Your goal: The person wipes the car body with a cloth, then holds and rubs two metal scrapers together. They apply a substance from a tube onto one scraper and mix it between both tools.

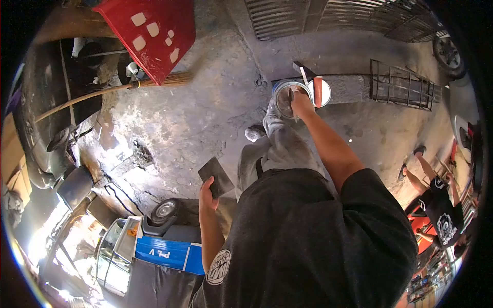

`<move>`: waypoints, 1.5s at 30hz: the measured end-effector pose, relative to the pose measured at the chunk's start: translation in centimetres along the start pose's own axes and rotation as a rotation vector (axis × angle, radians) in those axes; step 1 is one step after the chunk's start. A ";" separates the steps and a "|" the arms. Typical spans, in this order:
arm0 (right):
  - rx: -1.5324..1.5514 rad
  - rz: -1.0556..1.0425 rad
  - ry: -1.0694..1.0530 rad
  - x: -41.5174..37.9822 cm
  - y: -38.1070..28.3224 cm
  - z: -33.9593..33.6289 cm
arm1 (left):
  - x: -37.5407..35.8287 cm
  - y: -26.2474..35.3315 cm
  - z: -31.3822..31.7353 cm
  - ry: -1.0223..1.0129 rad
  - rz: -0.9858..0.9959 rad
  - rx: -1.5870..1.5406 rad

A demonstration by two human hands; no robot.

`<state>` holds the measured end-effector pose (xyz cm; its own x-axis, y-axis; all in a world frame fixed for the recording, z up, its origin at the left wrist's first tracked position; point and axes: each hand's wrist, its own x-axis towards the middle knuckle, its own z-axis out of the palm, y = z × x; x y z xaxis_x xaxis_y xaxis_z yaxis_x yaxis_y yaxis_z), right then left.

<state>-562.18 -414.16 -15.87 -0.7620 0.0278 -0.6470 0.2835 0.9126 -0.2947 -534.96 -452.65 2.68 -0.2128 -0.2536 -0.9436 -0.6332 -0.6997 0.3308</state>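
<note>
My left hand (207, 193) is closed on the edge of a dark, flat rectangular plate (215, 176), held out to the left of my legs. My right hand (301, 102) reaches down into the mouth of an open round can (278, 104) in front of me. Its fingers are closed around something dark and thin that I cannot make out. Just right of that can stands a white tub (326, 92), with a reddish-brown strip (318, 92) and a thin white stick (303, 76) beside or across it.
Both containers are by a long dark beam (349, 88), with a black metal rack (401, 84) on its right end. A red panel with pale patches (154, 36) and a broom (169, 79) are at upper left. A blue-and-black vehicle (169, 251) stands lower left; another person (441, 210) is at right.
</note>
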 end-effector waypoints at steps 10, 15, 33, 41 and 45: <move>0.644 0.159 0.059 -9.3 -0.4 -8.2 | 3.2 3.1 10.7 -0.340 0.293 0.343; 0.517 0.041 0.211 -15.6 0.3 -11.9 | 7.5 1.7 19.9 -0.470 0.524 0.705; -0.263 -0.278 0.664 -43.5 -13.7 -26.1 | -11.9 6.0 31.0 -1.145 0.743 0.577; -0.428 -0.358 0.779 -49.3 -15.1 -27.7 | -18.1 8.4 28.3 -1.284 0.494 0.292; -0.347 -0.384 0.864 -49.4 -13.8 -26.2 | -21.0 9.4 26.0 -1.317 0.248 0.138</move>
<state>-543.71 -417.38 38.59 -0.9663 -0.1324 0.2209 -0.1502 0.9865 -0.0655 -555.83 -436.50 25.34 -0.8334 0.5172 -0.1951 -0.5270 -0.6370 0.5625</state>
